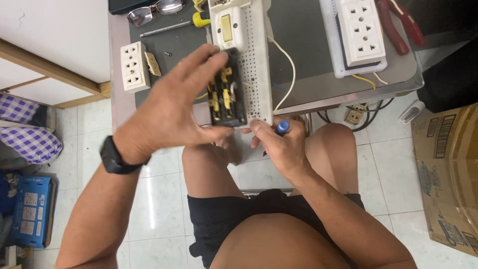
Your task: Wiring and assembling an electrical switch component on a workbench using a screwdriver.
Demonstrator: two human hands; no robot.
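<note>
My left hand (pixel 172 107) grips a black socket module with brass terminals (pixel 228 89), thumb under it and fingers over its top. The module is set against a long white perforated panel (pixel 254 55) that also carries a cream switch (pixel 228 27). My right hand (pixel 279 142) is closed round a blue-handled screwdriver (pixel 282 127), just below the panel's lower end. A white wire (pixel 290 69) curves from the panel's right side. A black watch sits on my left wrist.
On the grey bench (pixel 298 30): a white triple socket (pixel 134 66), a small cream part (pixel 153 64), glasses (pixel 154 11), a yellow-handled screwdriver (pixel 174 26), a white multi-socket plate (pixel 361 32), red-handled pliers (pixel 398 25). A cardboard box (pixel 448 174) stands right, a blue box (pixel 30 211) left.
</note>
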